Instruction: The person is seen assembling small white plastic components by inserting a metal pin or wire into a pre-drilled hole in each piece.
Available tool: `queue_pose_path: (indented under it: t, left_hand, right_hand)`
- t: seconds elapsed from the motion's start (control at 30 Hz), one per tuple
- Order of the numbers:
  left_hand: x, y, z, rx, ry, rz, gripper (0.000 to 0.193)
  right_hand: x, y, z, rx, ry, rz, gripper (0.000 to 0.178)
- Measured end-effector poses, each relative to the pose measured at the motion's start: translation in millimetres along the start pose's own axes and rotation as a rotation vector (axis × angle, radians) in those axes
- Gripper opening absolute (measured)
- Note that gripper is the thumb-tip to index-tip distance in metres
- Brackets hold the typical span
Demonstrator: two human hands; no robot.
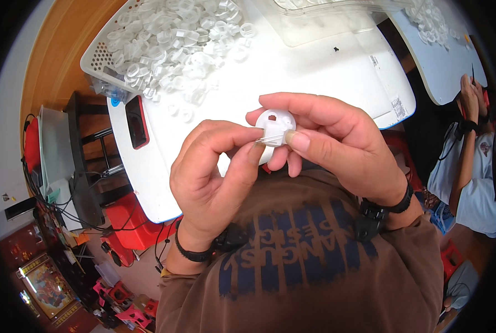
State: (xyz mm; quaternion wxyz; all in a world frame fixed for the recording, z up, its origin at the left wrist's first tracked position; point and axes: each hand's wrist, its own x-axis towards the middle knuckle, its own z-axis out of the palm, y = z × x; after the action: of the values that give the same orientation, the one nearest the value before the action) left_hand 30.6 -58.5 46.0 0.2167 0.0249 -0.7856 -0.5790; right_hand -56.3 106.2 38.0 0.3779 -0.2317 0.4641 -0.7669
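In front of my chest, my right hand [345, 144] grips a small round white plastic part [275, 123] between its thumb and fingers. The part has a small dark opening near its top and a flatter area lower down. My left hand [212, 172] pinches thin shiny pin-like pieces [269, 138] between thumb and forefinger, and these lie across the front of the plastic part. Whether they sit in it or only rest against it, I cannot tell. Both hands are above the near edge of the white table [214, 127].
A perforated white basket [101, 58] lies at the far left, with many small translucent plastic pieces [175, 50] spilling onto the table. A phone [137, 122] lies near the left edge. A clear bin [314, 22] stands at the back. At right, another person's hands [471, 100] work by a second table [442, 66].
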Motion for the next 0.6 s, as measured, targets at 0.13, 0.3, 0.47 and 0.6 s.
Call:
queue_pose_path:
  t: [0.13, 0.3, 0.47, 0.6]
  left_hand:
    - [0.4, -1.4, 3.1, -0.004, -0.006, -0.002, 0.014]
    - [2.7, -3.1, 5.5, 0.099, -0.004, 0.088, 0.009]
    - [6.1, -1.1, 5.1, 0.187, -0.013, 0.204, 0.007]
    - [4.7, 3.2, 5.9, 0.190, -0.001, 0.224, 0.007]
  right_hand:
    - [-0.3, 1.7, -5.2, 0.012, -0.020, 0.020, 0.038]
    - [-2.0, 1.2, -6.7, 0.074, -0.015, 0.032, 0.034]
    - [-2.9, 0.5, -8.4, 0.104, -0.012, 0.038, 0.032]
    - [-5.0, 2.9, -8.5, 0.117, -0.013, 0.034, 0.032]
